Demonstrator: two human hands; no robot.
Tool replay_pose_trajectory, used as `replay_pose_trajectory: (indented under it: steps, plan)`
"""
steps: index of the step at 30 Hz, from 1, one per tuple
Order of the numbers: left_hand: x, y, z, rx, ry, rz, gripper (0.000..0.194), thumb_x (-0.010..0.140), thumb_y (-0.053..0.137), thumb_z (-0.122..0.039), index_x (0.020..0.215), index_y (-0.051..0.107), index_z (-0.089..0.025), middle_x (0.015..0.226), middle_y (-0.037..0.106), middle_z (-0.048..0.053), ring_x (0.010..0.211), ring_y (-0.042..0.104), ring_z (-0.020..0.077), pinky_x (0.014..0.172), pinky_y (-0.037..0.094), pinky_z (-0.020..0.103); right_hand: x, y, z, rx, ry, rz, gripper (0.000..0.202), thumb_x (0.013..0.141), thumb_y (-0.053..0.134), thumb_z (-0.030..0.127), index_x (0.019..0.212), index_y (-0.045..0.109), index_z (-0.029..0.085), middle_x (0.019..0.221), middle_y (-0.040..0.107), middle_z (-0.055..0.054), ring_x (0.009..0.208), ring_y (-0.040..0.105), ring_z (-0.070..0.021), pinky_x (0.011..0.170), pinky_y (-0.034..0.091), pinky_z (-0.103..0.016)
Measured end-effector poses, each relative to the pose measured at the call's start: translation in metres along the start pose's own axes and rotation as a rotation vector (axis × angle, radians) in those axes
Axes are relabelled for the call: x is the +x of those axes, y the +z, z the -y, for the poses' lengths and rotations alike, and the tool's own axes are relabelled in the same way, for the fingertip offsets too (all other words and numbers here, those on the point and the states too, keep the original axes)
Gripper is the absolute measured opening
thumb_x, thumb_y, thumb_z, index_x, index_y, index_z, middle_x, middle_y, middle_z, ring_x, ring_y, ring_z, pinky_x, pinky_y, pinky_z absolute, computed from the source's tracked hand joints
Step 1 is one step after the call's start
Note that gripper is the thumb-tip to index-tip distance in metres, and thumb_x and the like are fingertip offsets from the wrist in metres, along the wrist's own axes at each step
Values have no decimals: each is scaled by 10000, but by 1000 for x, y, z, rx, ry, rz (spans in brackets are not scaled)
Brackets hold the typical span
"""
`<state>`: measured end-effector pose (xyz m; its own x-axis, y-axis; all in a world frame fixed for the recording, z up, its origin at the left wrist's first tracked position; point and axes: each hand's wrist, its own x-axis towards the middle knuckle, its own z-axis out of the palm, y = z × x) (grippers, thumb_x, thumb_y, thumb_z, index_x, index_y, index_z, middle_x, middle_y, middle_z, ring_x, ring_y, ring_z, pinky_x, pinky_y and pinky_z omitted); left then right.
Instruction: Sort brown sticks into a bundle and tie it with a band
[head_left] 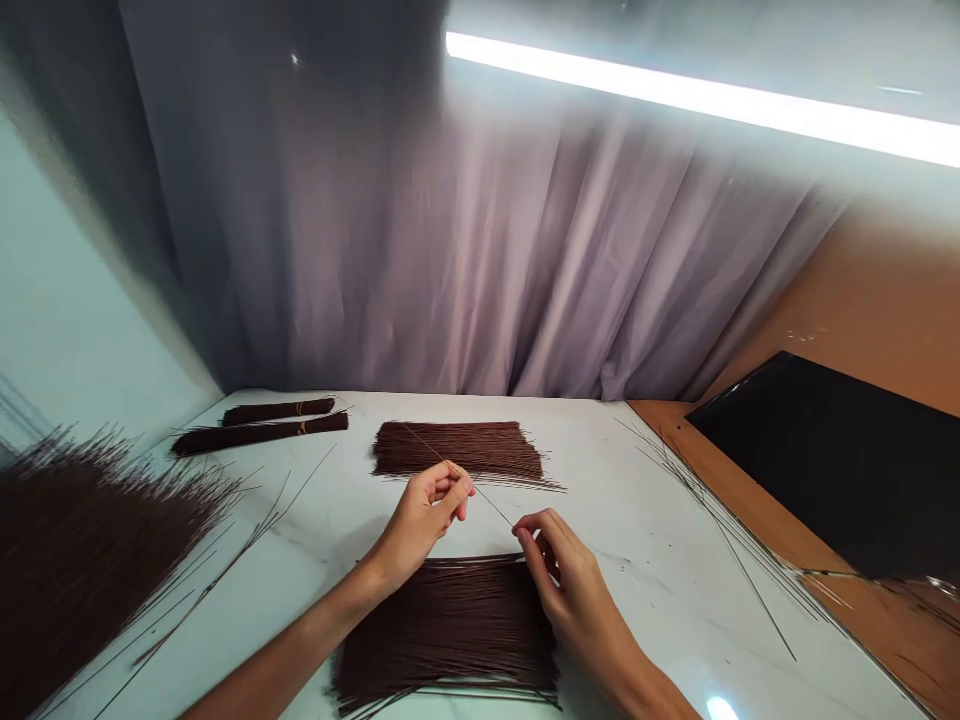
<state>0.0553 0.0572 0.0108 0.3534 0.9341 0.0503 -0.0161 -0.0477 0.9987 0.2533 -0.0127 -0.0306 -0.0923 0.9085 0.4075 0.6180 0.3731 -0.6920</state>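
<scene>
A single thin dark stick (493, 505) runs slantwise between my hands, above the table. My left hand (429, 515) pinches it near its middle, fingers curled. At its lower right end, the fingertips of my right hand (566, 575) are closed on it. Beneath my hands lies a broad layer of dark brown sticks (450, 630), side by side, partly covered by my left wrist and right hand. Farther back a smaller layer of brown sticks (457, 450) lies on the white table (600, 480).
Two tied bundles (262, 432) lie at the back left. A large heap of brown sticks (82, 570) fills the left side, with loose sticks beside it. More loose sticks (720, 520) lie along the right edge, near a black panel (840, 460). A curtain (450, 250) hangs behind.
</scene>
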Motion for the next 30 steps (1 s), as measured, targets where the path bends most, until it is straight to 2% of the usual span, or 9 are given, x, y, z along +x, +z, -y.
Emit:
replay_pose_trajectory:
  steps: [7, 16, 18, 20, 22, 24, 25, 27, 30]
  plan:
    - [-1, 2, 1, -72, 32, 4, 338, 925, 620, -488, 830, 565, -169, 625, 460, -76, 491, 300, 49, 423, 198, 161, 0, -3, 2, 93, 31, 22, 237, 1068, 396, 369, 971, 556, 224, 857, 577, -26, 734, 558, -167, 575, 414, -271]
    - [-3, 5, 0, -43, 57, -37, 348, 917, 631, -495, 829, 579, -162, 632, 500, -62, 485, 346, 52, 426, 243, 167, 0, -1, 4, 110, 50, 30, 272, 1066, 390, 391, 953, 562, 214, 849, 579, -23, 727, 548, -163, 619, 419, -277]
    - [-3, 4, -1, -42, 60, -42, 346, 913, 633, -496, 829, 582, -164, 636, 509, -58, 488, 349, 57, 424, 246, 169, 1, -3, 3, 128, 73, 49, 294, 1064, 392, 411, 936, 563, 209, 827, 581, -17, 716, 542, -160, 620, 421, -274]
    - [-6, 4, -3, -26, 62, -36, 341, 916, 625, -496, 823, 575, -172, 634, 512, -58, 485, 344, 62, 425, 249, 175, 5, -9, 0, 154, 97, 121, 317, 1063, 394, 424, 911, 565, 205, 803, 586, -8, 711, 540, -157, 624, 431, -269]
    - [-12, 5, -8, 23, 45, 50, 321, 920, 618, -480, 813, 567, -181, 620, 522, -58, 479, 341, 68, 431, 263, 184, 14, -21, -4, 151, 81, 235, 326, 1063, 404, 414, 874, 566, 204, 785, 591, -2, 716, 543, -157, 639, 446, -268]
    - [-20, 8, -15, 114, 6, 233, 277, 921, 619, -430, 798, 575, -185, 602, 546, -49, 500, 393, 84, 461, 297, 195, 25, -36, -6, 94, 15, 299, 307, 1064, 410, 375, 856, 559, 205, 792, 596, -2, 729, 549, -159, 659, 460, -274]
    - [-25, 11, -19, 171, -15, 335, 253, 921, 617, -398, 789, 585, -185, 595, 561, -42, 522, 432, 94, 485, 318, 200, 31, -43, -5, 49, -38, 285, 289, 1067, 407, 346, 861, 555, 207, 803, 596, -5, 732, 549, -159, 669, 463, -279]
    - [-33, 17, -26, 291, -32, 462, 238, 927, 597, -347, 754, 596, -184, 595, 580, -33, 564, 483, 109, 531, 349, 211, 38, -55, 2, -67, -185, 168, 238, 1067, 400, 274, 894, 552, 210, 828, 594, -17, 739, 545, -162, 686, 460, -291]
    - [-33, 24, -31, 414, 13, 458, 252, 942, 558, -321, 733, 596, -186, 640, 600, -25, 608, 518, 120, 596, 396, 222, 30, -57, 24, -205, -451, -43, 138, 1036, 435, 151, 1013, 558, 209, 891, 615, -49, 790, 554, -179, 712, 453, -308]
